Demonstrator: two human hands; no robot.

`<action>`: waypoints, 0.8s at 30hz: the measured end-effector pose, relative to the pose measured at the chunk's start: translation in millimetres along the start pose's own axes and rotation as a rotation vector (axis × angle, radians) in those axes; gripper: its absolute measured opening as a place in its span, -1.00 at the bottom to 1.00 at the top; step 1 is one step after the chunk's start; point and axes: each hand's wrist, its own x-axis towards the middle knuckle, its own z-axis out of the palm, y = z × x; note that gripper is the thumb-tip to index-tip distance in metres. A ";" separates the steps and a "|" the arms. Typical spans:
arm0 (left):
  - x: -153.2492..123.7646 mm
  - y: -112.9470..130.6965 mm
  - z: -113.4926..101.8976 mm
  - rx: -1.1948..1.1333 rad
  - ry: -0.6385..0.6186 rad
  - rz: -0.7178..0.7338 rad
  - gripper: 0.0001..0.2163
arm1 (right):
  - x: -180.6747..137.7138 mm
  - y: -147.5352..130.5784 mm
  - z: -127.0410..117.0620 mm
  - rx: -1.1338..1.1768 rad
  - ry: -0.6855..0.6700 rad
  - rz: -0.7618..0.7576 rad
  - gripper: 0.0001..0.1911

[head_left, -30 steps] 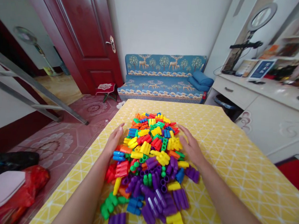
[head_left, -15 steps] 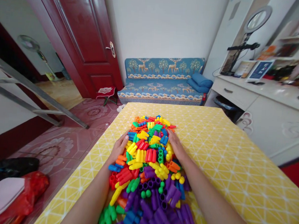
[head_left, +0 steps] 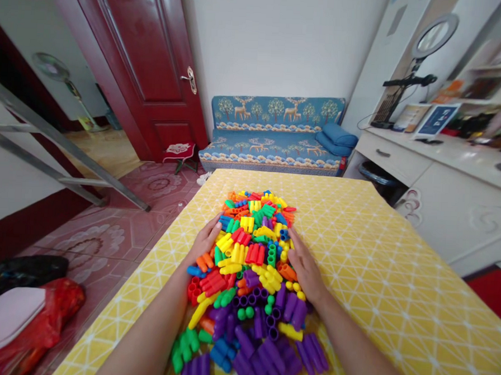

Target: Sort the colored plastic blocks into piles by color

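A long heap of plastic building pieces in red, yellow, green, blue, orange and purple lies on a yellow patterned tablecloth. Along the heap's left side rests my left hand, fingers stretched forward, touching the outer pieces. My right hand lies along the right side, fingers extended against yellow and orange pieces. Neither hand grasps a piece. Purple pieces gather at the near end, with green pieces at the near left. The undersides of both hands are hidden.
Beyond the table stands a blue patterned sofa. On the right is a white cabinet with a ring light. A metal ladder and a red bag are at the left, near a red door.
My right hand has moved back toward me along the heap's right side. A few pieces near it and at the near end have shifted slightly. My left hand stays at the left side.
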 end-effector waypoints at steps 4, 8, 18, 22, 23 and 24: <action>4.7 16.9 2.7 -0.225 0.045 -0.048 -0.38 | 1.6 3.4 -2.6 0.007 0.001 -0.001 -0.38; 13.6 44.8 8.5 -0.139 -0.125 0.056 -0.44 | 1.0 0.3 -3.9 0.039 0.008 -0.039 -0.42; 12.6 40.9 12.6 0.213 -0.195 0.209 -0.64 | 6.9 -8.2 -4.5 0.200 0.069 -0.005 -0.57; 15.2 33.7 13.5 0.255 -0.173 0.258 -0.66 | 10.0 -5.0 -2.9 0.247 0.117 -0.011 -0.63; 16.0 33.1 13.8 0.257 -0.166 0.263 -0.67 | 10.6 -4.9 -3.1 0.251 0.123 -0.003 -0.64; 16.5 33.2 13.9 0.254 -0.163 0.262 -0.67 | 11.0 -5.1 -3.5 0.251 0.123 0.010 -0.65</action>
